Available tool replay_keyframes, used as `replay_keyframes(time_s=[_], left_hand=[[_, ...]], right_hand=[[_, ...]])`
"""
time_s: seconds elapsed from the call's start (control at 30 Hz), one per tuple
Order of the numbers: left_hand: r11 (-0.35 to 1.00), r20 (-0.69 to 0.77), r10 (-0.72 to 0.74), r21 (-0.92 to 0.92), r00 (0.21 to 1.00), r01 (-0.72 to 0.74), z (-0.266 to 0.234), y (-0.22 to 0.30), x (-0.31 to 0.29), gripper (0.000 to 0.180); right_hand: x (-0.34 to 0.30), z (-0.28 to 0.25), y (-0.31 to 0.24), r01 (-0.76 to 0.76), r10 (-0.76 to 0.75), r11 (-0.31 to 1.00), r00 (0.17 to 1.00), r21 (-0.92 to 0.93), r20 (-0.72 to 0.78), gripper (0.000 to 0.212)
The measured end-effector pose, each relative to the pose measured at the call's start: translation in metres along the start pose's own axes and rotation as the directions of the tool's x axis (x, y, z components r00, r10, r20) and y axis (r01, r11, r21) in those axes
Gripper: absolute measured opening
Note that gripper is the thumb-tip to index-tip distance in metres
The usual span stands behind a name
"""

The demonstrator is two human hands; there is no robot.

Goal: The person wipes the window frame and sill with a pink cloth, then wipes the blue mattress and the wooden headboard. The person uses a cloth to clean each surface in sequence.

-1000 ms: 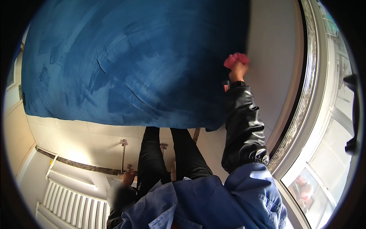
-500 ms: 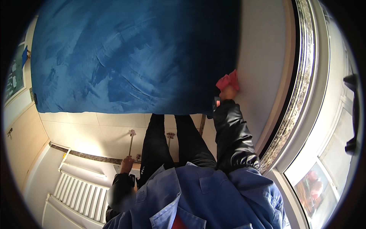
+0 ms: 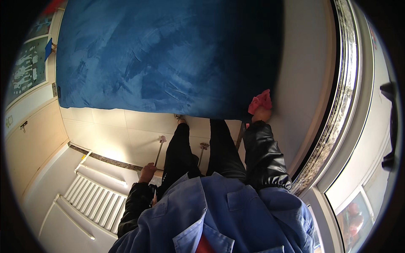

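1. pink cloth at 2 o'clock, bunched in right hand, grip clenched, fingertips hidden
2. left hand at 8, by a rod; can't tell its grip
3. blue sheet cut off at 12

The fisheye view looks steeply down from the person's head (straight edges bow toward its rim): blue jacket closest, at six o'clock, blue cover farther off toward twelve, radiator at eight, white window frame at three.
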State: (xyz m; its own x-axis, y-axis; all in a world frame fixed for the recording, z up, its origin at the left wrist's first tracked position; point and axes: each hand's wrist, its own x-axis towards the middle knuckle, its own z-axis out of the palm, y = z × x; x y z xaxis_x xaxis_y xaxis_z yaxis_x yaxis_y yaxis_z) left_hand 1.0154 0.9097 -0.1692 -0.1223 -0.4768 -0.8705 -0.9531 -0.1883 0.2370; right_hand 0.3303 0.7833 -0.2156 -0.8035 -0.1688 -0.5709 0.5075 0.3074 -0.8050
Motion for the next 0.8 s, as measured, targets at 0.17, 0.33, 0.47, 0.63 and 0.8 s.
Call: replay_keyframes(time_s=[0.17,0.33,0.47,0.63,0.8], left_hand=[[0.874,0.258,0.280,0.329,0.925,-0.356,-0.005,-0.011,0.023,0.037],[0.958,0.103,-0.140,-0.238,0.985,0.160,-0.013,-0.046,0.021,0.041],[0.959,0.042,0.284,-0.014,0.958,-0.284,-0.027,-0.088,0.006,0.021],[0.979,-0.019,0.195,-0.052,0.981,-0.196,-0.044,-0.124,-0.010,0.011],[0.970,-0.105,0.229,-0.056,0.968,-0.235,-0.049,-0.155,-0.002,0.010]], right_hand=[[0.013,-0.011,0.002,0.337,-0.348,0.907,0.938,-0.253,0.002,0.036],[-0.015,0.167,0.025,0.672,-0.757,0.444,0.635,-0.593,0.152,0.044],[-0.199,0.284,0.147,0.862,0.223,-0.056,0.503,-0.504,0.835,0.021],[-0.385,0.328,0.238,0.421,0.525,0.818,-0.268,-0.392,0.808,0.046],[-0.242,0.365,0.164,0.063,0.312,0.921,0.469,-0.383,0.826,0.034]])
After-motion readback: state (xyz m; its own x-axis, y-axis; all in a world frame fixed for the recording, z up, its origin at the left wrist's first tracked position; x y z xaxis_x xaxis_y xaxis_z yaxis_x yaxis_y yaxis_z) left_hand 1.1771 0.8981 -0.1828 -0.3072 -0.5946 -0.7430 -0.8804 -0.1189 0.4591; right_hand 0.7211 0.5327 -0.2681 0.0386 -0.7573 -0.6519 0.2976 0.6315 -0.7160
